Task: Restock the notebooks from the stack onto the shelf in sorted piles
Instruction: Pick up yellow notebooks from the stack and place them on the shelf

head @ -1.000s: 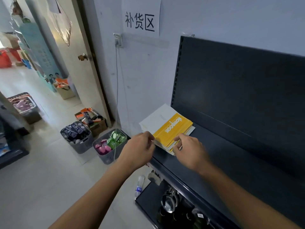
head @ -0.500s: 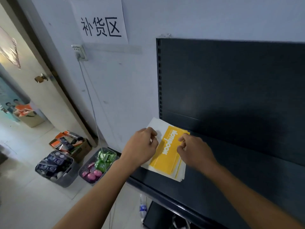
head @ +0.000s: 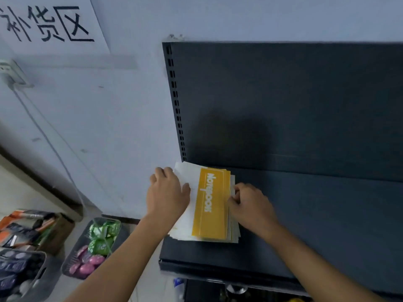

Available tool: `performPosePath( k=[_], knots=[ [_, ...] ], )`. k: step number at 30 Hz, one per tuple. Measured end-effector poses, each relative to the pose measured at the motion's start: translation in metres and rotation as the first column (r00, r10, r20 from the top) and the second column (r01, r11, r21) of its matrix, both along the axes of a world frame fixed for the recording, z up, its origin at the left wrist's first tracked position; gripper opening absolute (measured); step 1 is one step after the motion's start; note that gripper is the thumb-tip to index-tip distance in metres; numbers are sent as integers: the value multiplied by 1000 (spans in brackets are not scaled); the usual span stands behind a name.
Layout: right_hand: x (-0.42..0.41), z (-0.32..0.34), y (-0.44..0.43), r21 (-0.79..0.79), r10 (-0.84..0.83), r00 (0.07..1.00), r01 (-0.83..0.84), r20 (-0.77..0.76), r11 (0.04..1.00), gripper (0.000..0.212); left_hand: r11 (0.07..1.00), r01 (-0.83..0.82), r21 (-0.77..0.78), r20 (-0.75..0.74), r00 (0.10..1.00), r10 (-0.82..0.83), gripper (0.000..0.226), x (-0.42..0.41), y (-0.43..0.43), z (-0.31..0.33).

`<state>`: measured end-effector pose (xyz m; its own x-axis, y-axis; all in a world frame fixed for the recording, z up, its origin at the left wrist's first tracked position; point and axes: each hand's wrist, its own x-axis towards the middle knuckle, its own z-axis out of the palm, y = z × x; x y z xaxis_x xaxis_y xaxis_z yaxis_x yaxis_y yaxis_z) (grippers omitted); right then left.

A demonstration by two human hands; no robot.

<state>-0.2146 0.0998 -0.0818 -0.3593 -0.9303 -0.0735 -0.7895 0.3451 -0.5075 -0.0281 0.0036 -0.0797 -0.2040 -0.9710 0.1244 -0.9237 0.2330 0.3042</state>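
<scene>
A dark metal shelf (head: 305,214) stands against a pale wall beneath a handwritten paper sign (head: 48,22), with baskets of wrapped goods (head: 96,247) on the floor below to the left. At the shelf's left end, close to the slotted upright and near the open side edge, lies the stack of notebooks (head: 209,203), flat, its top cover white with a broad yellow band and its lower sheets fanned slightly out of line. The person's left hand (head: 168,192) lies palm-down on the white part of the cover, thumb pressed to it and fingers curled over the stack's left edge, gripping that side. The right hand (head: 248,203) pinches the loose edges on the stack's right side with bent fingertips, seemingly to part off the upper copies. No sorted pile is visible yet on the long bare run of shelf to the right, so the work appears to be at its start. The hazard is the stack's position: the covers look thin and slick, and a sideways tug by either hand could slide the lower notebooks off the open end toward the baskets. A pinch that takes in two different covers at once would mix the piles – whether the copies beneath differ from the top one cannot be told from here
</scene>
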Motion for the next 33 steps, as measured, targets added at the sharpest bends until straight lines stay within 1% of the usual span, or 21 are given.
performPosePath(
  k=[4,8,10,13,17,21,24,26,30,33],
  knots=[
    [14,-12,3,13,-69,998,69,6,998,22,997,48,61,-86,995,-43,55,7,-5,-11],
    [28,-19,7,48,-118,992,116,34,992,30,987,53,152,-99,994,-38,48,12,-4,-14],
    [34,-22,8,50,-100,994,98,41,994,29,981,63,183,-95,994,-46,45,13,-2,-14],
    [39,-25,7,52,-75,997,74,25,996,30,975,70,211,-126,991,-44,44,15,-1,-16],
    [39,-30,8,25,-32,999,33,-34,999,36,969,37,246,-185,983,10,41,14,-2,-16],
    [39,-35,8,-4,39,995,-40,-95,999,49,969,-11,246,-168,984,53,34,15,-3,-13],
    [39,-38,6,-17,73,992,-76,-100,997,57,961,-50,272,-130,988,88,28,20,-7,-10],
    [40,-38,5,-37,66,994,-69,-82,997,55,951,-54,304,-112,989,93,25,23,-10,-8],
    [41,-36,4,-50,-5,1000,5,-10,999,40,939,-36,343,-125,989,84,23,25,-15,-4],
    [42,-34,3,-37,-23,1000,23,8,999,38,937,-24,348,-155,984,83,25,25,-15,-4]
  ],
)
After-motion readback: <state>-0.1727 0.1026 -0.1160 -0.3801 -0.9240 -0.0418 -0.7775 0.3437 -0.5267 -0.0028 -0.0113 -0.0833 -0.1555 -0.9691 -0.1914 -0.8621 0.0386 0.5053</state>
